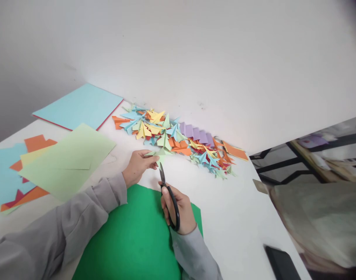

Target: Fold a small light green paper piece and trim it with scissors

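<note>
My left hand (139,165) pinches a light green folded paper piece (162,154) between thumb and fingers, close to the front of a pile of small folded paper shapes (142,130) in many colours. Black-handled scissors (175,208) are gripped in my right hand (180,206), with the blades pointing up and away towards the light green piece. The blade tips are right by its lower edge; whether they touch it is too small to tell. Beneath my hands and forearms lies a large green sheet (134,241).
Light blue sheets (81,105) over a red one lie at the back left. A light green sheet (69,159) rests on coloured scraps (5,167) at the left. Orange paper (236,151) lies right of the pile. A black phone-like object (281,262) is at the right edge.
</note>
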`<state>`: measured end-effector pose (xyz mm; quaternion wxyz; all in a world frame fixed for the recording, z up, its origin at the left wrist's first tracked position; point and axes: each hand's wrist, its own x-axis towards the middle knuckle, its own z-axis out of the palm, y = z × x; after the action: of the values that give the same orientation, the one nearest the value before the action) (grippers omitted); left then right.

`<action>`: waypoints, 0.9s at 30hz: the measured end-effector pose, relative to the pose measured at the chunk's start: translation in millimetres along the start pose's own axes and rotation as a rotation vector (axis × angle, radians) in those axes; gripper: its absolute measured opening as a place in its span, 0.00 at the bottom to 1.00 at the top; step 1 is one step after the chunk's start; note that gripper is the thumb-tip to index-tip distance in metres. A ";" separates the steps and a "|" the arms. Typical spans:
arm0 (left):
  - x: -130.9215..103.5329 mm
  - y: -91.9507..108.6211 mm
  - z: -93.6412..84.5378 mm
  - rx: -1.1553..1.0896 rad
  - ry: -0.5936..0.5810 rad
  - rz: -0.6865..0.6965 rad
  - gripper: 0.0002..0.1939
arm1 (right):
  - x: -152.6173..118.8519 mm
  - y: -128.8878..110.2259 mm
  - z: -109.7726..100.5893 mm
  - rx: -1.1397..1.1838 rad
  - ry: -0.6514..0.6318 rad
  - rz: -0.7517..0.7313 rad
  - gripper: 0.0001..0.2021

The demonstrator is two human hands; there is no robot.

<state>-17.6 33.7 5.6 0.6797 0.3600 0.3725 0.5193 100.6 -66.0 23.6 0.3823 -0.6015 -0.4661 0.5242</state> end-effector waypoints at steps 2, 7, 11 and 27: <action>0.5 -0.9 -0.5 0.001 0.000 0.004 0.07 | -0.3 -0.1 0.4 -0.006 0.004 -0.006 0.27; 0.2 -0.3 -0.5 -0.002 -0.002 0.003 0.08 | -0.6 1.4 1.3 0.000 0.011 -0.006 0.27; -0.7 1.6 0.8 -0.013 0.009 -0.013 0.08 | -0.2 4.5 0.5 0.013 0.005 -0.013 0.27; 0.2 3.1 1.2 -0.049 0.003 -0.077 0.10 | 5.5 8.8 2.1 0.119 0.017 0.000 0.23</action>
<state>-17.9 34.4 8.8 0.7070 0.3279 0.3743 0.5024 100.0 -63.2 13.5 0.4214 -0.5822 -0.4307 0.5458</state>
